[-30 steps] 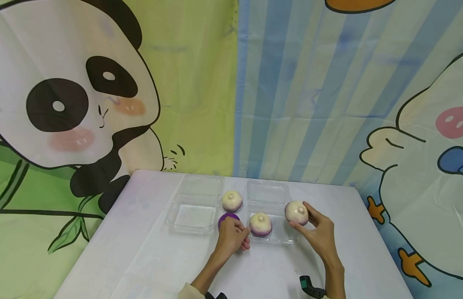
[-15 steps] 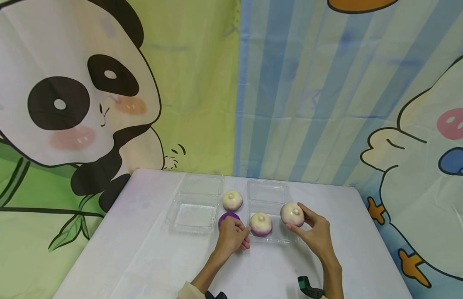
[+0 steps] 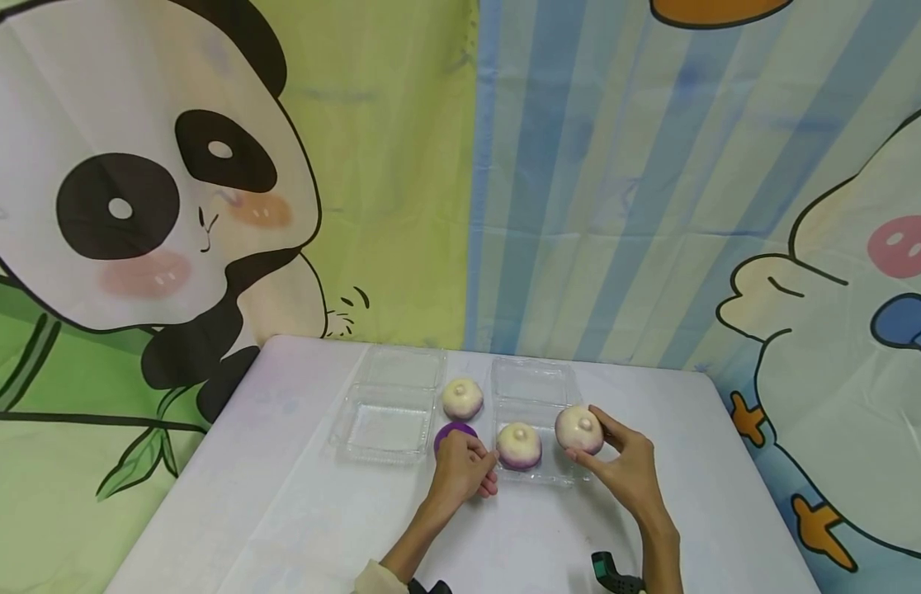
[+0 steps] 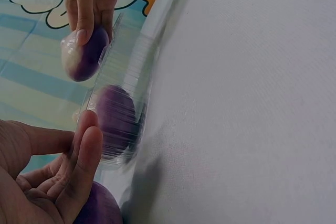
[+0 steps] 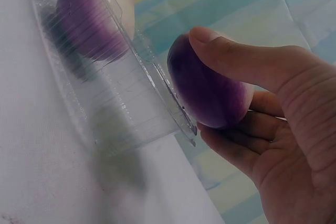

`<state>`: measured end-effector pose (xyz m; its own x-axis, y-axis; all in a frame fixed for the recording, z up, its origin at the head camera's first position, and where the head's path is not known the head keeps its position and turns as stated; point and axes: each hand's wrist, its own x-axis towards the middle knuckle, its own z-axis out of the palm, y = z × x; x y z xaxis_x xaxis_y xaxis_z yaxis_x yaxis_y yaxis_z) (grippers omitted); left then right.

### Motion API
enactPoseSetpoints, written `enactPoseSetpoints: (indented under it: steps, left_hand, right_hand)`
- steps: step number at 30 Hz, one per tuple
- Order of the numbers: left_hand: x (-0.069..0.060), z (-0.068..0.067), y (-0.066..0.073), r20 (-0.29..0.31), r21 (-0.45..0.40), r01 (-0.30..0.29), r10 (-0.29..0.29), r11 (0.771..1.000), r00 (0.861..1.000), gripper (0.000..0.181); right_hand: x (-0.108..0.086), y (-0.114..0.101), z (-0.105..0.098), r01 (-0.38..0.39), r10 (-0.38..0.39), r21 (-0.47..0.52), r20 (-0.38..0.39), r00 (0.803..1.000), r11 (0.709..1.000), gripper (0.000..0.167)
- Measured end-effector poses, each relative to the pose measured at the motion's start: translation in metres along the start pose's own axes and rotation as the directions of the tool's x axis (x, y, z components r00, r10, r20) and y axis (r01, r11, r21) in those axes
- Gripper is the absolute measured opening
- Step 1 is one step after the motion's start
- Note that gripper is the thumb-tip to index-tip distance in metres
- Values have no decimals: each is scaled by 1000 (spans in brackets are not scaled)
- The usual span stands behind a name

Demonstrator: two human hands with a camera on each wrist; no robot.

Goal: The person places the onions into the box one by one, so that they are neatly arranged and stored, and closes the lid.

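My right hand [image 3: 627,470] pinches a purple-and-white turnip [image 3: 579,430] between thumb and fingers, over the right side of an opened clear plastic box [image 3: 551,469]. In the right wrist view, this held turnip [image 5: 210,85] is just off the box's rim, purple side facing the camera. Another turnip [image 3: 518,446] sits in the left half of that box, white side up. At the box's left edge, my left hand [image 3: 463,472] pinches the rim with its fingertips. Partly hidden behind this hand lies a purple round thing [image 3: 451,431], probably a turnip with its purple side up.
A second clear plastic box [image 3: 386,433] stands opened on the left, its lid folded back. Between the two boxes rests one more turnip [image 3: 461,399], white side up. All stand on a white-covered table [image 3: 282,503], with printed curtains behind.
My right hand has moved a little to the left with its turnip, now further over the box. The left hand and the other things have stayed where they were.
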<state>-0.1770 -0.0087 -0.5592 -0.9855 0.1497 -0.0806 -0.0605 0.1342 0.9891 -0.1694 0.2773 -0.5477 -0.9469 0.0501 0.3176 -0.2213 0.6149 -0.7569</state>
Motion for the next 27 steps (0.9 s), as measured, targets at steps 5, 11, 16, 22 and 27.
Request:
enactPoseSetpoints:
  steps: [5,11,16,22,27]
  left_hand:
    - [1,0,0,-2,0,4,-4,1000,1000,21]
    - [1,0,-1,0,-2,3,-3,1000,1000,21]
    - [0,0,-2,1,-6,6,-6,1000,1000,21]
    - [1,0,-2,1,-8,8,-8,1000,1000,22]
    - [1,0,-2,3,-3,6,-6,1000,1000,22]
  right_hand:
    - [-1,2,2,-8,8,-35,2,1000,999,83]
    - [-2,2,3,-31,31,-8,46,998,999,81]
    - [-3,2,5,-15,16,-9,54,998,1000,81]
    - [-4,3,6,-10,11,-22,57,998,1000,83]
    - [-5,4,8,-7,9,-27,63,998,1000,84]
